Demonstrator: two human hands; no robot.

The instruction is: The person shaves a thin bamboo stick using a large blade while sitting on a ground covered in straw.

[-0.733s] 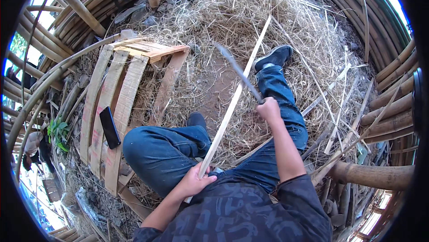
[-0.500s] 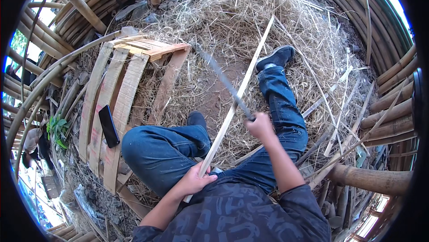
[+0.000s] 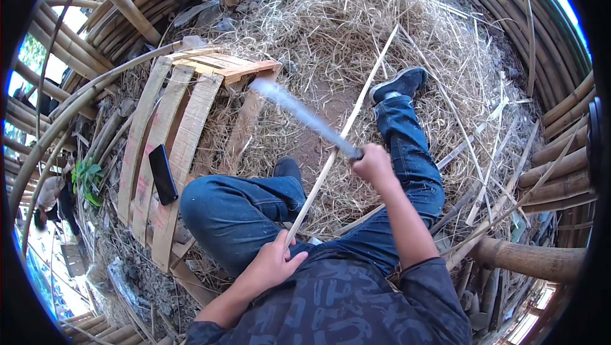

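Bamboo poles [image 3: 70,62] wall in ground covered with dry, curled shavings [image 3: 331,27]. At the far left, a green leafy plant [image 3: 88,179] grows beside a bent pole. Next comes a slatted wooden crate [image 3: 198,111], with a dark phone [image 3: 163,175] lying tilted across its slats. Right of the bent left knee [image 3: 213,211], the left hand [image 3: 270,262] is closed around the near end of a pale, narrow strip [image 3: 317,187], which slants away toward the upper right. Motion blurs a long grey blade [image 3: 299,111] crossing the strip; whether they touch, I cannot tell. Its dark handle is clenched in the right hand [image 3: 374,163], near the outstretched right leg [image 3: 407,144]. Farther right lies a thick bamboo pole [image 3: 531,260].
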